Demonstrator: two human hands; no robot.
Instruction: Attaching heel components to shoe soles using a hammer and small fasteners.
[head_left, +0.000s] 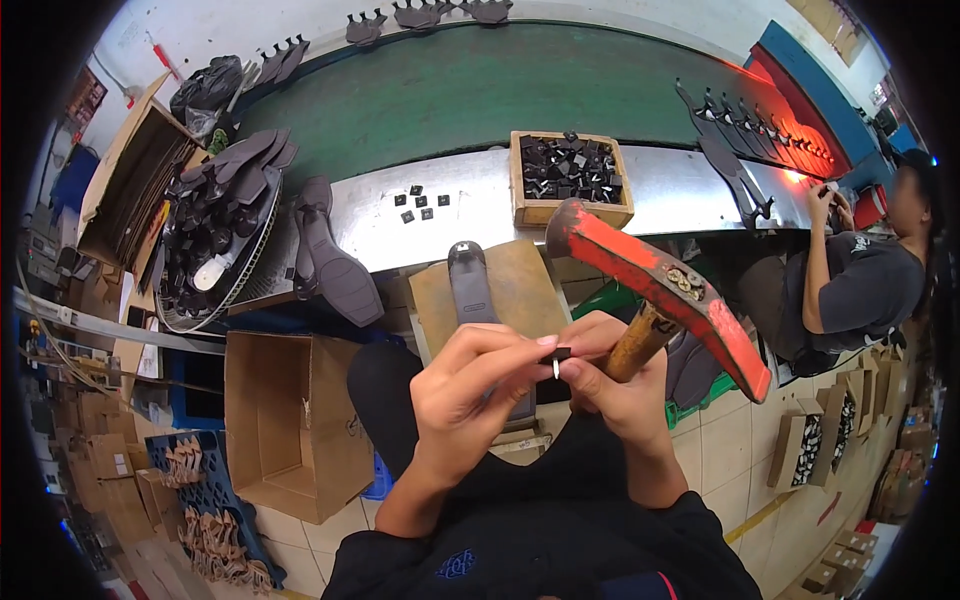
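Observation:
In front of my chest, my left hand (468, 388) pinches a small black heel tip (561, 353) with a pale pin pointing down. The fingertips of my right hand (628, 392) meet it from the other side. That same hand also grips the wooden handle (640, 343) of a hammer whose worn red head (660, 283) slants up over the bench. Just beyond my hands, a dark shoe sole (468, 283) lies on a tan board (530, 275), partly hidden by my left hand. Several loose heel tips (421, 203) sit on the metal bench.
A wooden box (518, 190) of heel tips stands behind the hammer. Soles (335, 255) and a loaded wire basket (235, 285) are at left. Past the green conveyor belt (440, 100), soles glow under red light. A co-worker (865, 265) sits at right; a cardboard box (290, 420) stands lower left.

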